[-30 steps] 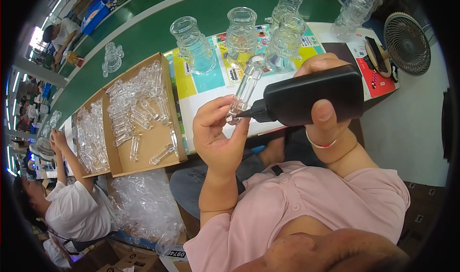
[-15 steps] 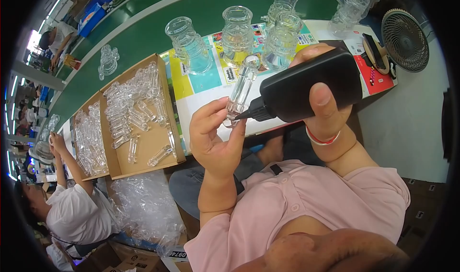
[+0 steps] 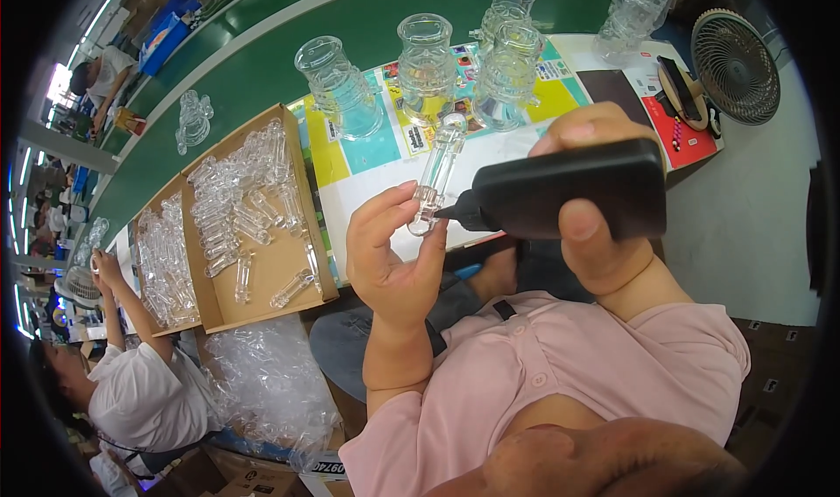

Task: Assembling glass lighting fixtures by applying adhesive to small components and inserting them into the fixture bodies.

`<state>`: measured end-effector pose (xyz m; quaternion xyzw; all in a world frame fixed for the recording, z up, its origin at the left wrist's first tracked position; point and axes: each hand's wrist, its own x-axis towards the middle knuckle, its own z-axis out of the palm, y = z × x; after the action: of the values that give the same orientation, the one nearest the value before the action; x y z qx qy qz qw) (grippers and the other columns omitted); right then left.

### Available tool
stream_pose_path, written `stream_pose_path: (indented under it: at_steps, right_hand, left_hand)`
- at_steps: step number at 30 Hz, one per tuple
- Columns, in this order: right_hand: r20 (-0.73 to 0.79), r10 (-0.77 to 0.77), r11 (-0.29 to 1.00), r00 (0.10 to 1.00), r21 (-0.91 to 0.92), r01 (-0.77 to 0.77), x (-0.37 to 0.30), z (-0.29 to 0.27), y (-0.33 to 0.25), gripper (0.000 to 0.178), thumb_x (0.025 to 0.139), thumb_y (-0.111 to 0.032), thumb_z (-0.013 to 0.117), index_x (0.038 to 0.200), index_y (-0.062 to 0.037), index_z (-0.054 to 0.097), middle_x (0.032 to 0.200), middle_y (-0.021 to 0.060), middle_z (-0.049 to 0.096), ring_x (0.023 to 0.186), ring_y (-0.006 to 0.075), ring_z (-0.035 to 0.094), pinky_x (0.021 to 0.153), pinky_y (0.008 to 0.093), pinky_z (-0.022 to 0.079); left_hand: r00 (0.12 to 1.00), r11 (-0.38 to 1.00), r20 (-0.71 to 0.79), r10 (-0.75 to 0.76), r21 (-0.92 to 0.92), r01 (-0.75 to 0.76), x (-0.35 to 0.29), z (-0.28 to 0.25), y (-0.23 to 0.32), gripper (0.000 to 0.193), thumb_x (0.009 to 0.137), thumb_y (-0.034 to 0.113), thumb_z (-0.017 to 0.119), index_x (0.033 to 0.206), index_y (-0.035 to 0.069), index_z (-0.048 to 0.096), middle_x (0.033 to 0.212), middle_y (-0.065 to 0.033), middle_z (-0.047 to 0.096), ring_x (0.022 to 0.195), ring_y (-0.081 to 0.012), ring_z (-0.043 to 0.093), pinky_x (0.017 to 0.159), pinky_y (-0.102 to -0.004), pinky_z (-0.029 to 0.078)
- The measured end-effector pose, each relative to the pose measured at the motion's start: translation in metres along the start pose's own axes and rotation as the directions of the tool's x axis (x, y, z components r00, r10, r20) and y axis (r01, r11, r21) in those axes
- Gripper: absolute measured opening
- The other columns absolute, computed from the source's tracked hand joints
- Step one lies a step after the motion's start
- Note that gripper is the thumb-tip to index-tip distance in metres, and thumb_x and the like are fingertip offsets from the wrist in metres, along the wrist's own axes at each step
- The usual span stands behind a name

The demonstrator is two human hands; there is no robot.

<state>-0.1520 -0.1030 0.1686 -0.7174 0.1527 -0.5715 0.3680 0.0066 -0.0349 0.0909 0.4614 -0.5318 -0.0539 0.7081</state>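
Observation:
Between its thumb and fingers, my left hand (image 3: 394, 256) pinches a clear plastic tube-like piece (image 3: 439, 169), held tilted with a rounded knob at its upper end. My right hand (image 3: 604, 256) wraps around a black squeeze bottle (image 3: 569, 191), thumb on the near side and fingers over the far side. The bottle lies almost level, its pointed nozzle (image 3: 459, 214) at the lower part of the clear piece, close to my left fingertips. Whether any liquid comes out is too small to tell. Beyond my hands stand several clear ridged vessels (image 3: 426, 73) on a colourful printed sheet (image 3: 357, 151).
Left of me, a cardboard tray (image 3: 273, 268) holds many similar clear pieces, with another such tray beside it. Clear plastic bags (image 3: 267, 383) bulge below. A round black fan (image 3: 735, 68) stands at the far right. A co-worker in a white shirt (image 3: 153, 396) sits at left.
The black bottle has swung down from a steeper tilt to nearly level, its base lowered by my right hand. Its nozzle stays by the clear piece, and my left hand keeps its pinch.

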Motion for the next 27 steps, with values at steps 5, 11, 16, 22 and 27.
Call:
stream_pose_path:
  at_steps: [5, 11, 16, 22, 27]
  right_hand:
    - [0.210, -0.226, 0.948, 0.951, -0.176, 0.264, 0.004, -0.005, -0.007, 0.039, 0.073, -0.016, 0.068, 0.104, -0.0008, 0.050, 0.088, 0.0111, 0.058, 0.080, 0.0248, 0.057, 0.070, 0.0311, 0.046]
    - [0.309, -0.282, 0.901, 0.909, -0.242, 0.361, -0.005, -0.003, -0.013, 0.045, 0.078, -0.026, 0.067, 0.108, -0.0036, 0.041, 0.088, 0.0148, 0.054, 0.074, 0.0203, 0.055, 0.062, 0.0278, 0.048]
    - [0.237, -0.377, 0.894, 0.895, -0.161, 0.419, -0.015, -0.001, -0.003, 0.046, 0.079, -0.026, 0.066, 0.109, -0.0025, 0.040, 0.091, 0.0165, 0.051, 0.067, 0.0212, 0.055, 0.057, 0.0294, 0.048]
    - [0.193, -0.440, 0.886, 0.877, -0.065, 0.459, -0.019, -0.002, 0.005, 0.045, 0.080, -0.026, 0.065, 0.109, -0.0024, 0.040, 0.094, 0.0167, 0.049, 0.062, 0.0206, 0.053, 0.049, 0.0291, 0.045]
    - [0.199, -0.502, 0.860, 0.842, 0.009, 0.510, -0.016, -0.003, 0.007, 0.046, 0.079, -0.026, 0.066, 0.109, -0.0024, 0.040, 0.094, 0.0165, 0.049, 0.059, 0.0206, 0.051, 0.043, 0.0289, 0.041]
  left_hand:
    - [1.000, 0.997, -0.014, -0.004, 0.072, 0.005, 0.002, 0.001, 0.000, 0.037, 0.061, -0.007, 0.070, 0.095, 0.001, 0.058, 0.097, -0.0145, 0.060, 0.087, -0.0236, 0.058, 0.074, -0.0292, 0.047]
    - [1.000, 0.994, -0.007, -0.027, 0.103, 0.027, 0.002, -0.002, 0.000, 0.035, 0.062, -0.005, 0.070, 0.095, 0.001, 0.059, 0.095, -0.0145, 0.060, 0.086, -0.0240, 0.058, 0.075, -0.0304, 0.047]
    - [0.995, 0.989, 0.057, -0.085, 0.130, 0.077, 0.005, -0.004, 0.005, 0.036, 0.063, -0.005, 0.069, 0.098, 0.000, 0.059, 0.094, -0.0142, 0.060, 0.086, -0.0233, 0.059, 0.075, -0.0296, 0.046]
    - [0.933, 0.893, 0.124, -0.339, -0.268, 0.360, -0.001, -0.006, 0.007, 0.039, 0.070, -0.003, 0.067, 0.107, -0.004, 0.056, 0.097, -0.0119, 0.057, 0.087, -0.0177, 0.058, 0.075, -0.0251, 0.045]
    - [0.880, 0.768, 0.259, -0.399, -0.430, 0.475, 0.003, -0.010, 0.010, 0.041, 0.072, 0.000, 0.068, 0.110, -0.006, 0.054, 0.097, -0.0099, 0.057, 0.088, -0.0157, 0.057, 0.074, -0.0222, 0.043]
